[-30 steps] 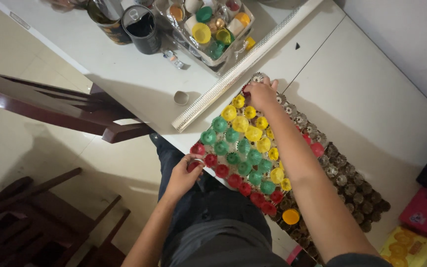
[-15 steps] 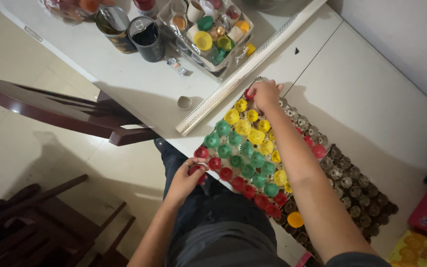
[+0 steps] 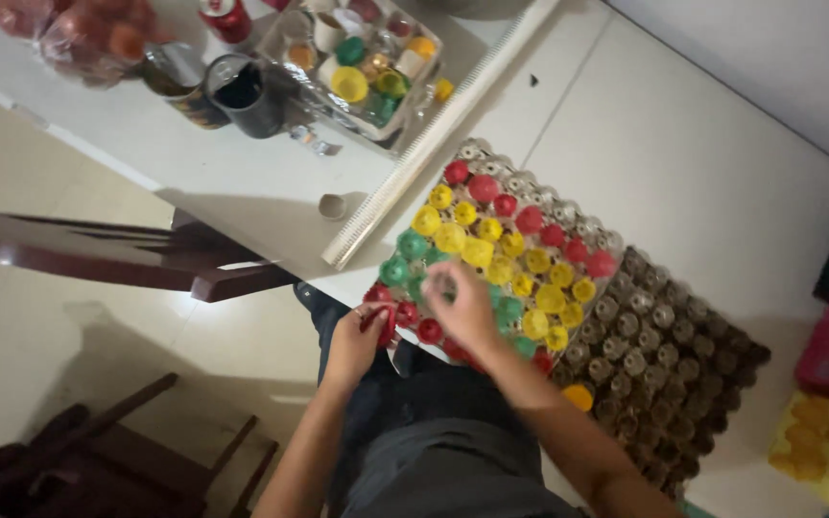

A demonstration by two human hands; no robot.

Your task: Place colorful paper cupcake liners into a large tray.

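Observation:
A grey egg tray [image 3: 683, 355] lies on the white table, and its left part is filled with red, yellow and green bottle caps [image 3: 491, 240]. My left hand [image 3: 357, 338] is at the tray's near left corner, with its fingers closed on a few red caps [image 3: 382, 321]. My right hand [image 3: 462, 305] is blurred and hovers low over the green caps near that same corner, fingers bent. I cannot tell whether it holds anything. A single orange cap [image 3: 578, 395] sits in a cup near my right forearm.
A clear container of mixed caps [image 3: 367, 67], a black mug [image 3: 242, 91], a tin [image 3: 184, 86] and bagged fruit [image 3: 69, 38] stand at the table's far left. A long white strip [image 3: 434, 134] lies beside the tray. A wooden chair [image 3: 146, 254] stands left of my lap.
My right hand has pulled back from the tray's far corner to its near left part, close to my left hand. The view has shifted slightly.

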